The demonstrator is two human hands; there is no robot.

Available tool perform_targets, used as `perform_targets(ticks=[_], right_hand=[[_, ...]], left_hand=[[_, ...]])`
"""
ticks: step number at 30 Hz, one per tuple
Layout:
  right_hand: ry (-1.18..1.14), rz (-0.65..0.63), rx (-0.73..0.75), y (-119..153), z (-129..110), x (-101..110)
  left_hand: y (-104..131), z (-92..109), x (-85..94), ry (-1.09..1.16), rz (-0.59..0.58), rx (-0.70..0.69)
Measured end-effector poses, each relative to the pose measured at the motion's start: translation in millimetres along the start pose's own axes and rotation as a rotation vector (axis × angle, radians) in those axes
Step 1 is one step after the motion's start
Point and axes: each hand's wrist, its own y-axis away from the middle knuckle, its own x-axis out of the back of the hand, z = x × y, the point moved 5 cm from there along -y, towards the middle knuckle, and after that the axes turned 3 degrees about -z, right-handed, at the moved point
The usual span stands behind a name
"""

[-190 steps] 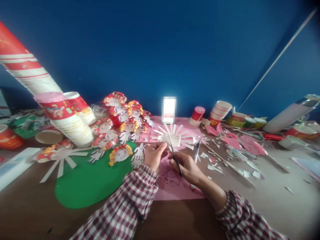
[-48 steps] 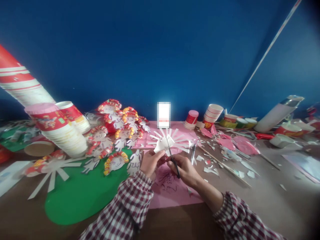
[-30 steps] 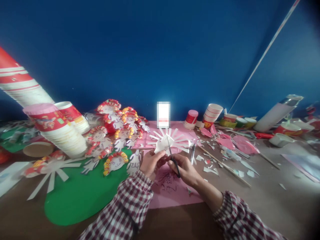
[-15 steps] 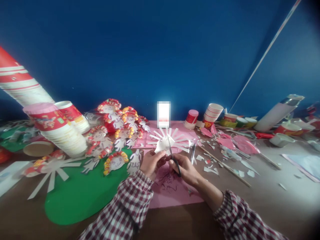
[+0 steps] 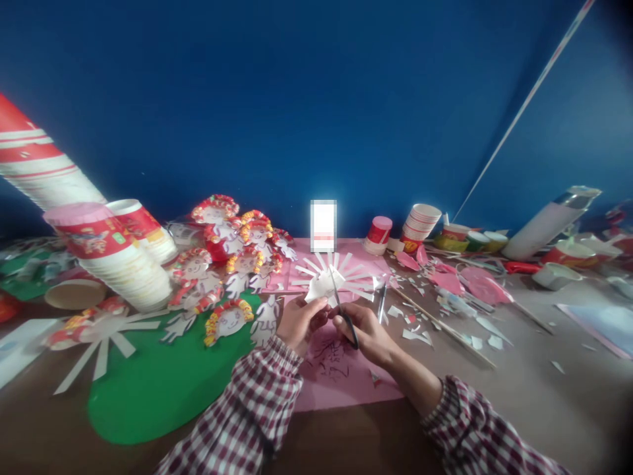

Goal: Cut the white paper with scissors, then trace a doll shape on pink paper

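Observation:
Between the thumb and fingers of my left hand [image 5: 302,322] is a small white paper piece [image 5: 320,284]. My right hand [image 5: 366,332] is closed around the black handles of a pair of scissors [image 5: 352,328], whose blades point up and away across the paper. Whether the blades are cutting into it I cannot tell. Just behind, a white paper with strips fanned out like rays [image 5: 357,278] lies on pink paper [image 5: 378,264]. Dark pen marks cover the pink sheet [image 5: 341,386] beneath my hands. A pen [image 5: 382,303] lies right of the scissors.
On the left stand stacked paper cups [image 5: 123,270], with several paper figures [image 5: 230,323] beside them and a green sheet [image 5: 163,389]. To the right lie paper scraps [image 5: 418,335], a wooden stick [image 5: 450,333] and pink cutouts [image 5: 482,285]. More cups [image 5: 421,224] stand by the blue wall.
Almost nothing differs. Both hands, the paper and the scissors keep nearly the same place; the whole view has shifted very slightly.

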Motion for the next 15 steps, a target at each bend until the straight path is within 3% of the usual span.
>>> perform_targets(ticks=[15], right_hand=[[-0.048, -0.023, 0.014, 0.0, -4.3, -1.9]], left_hand=[[-3.1, -1.5, 2.4, -0.003, -0.004, 0.003]])
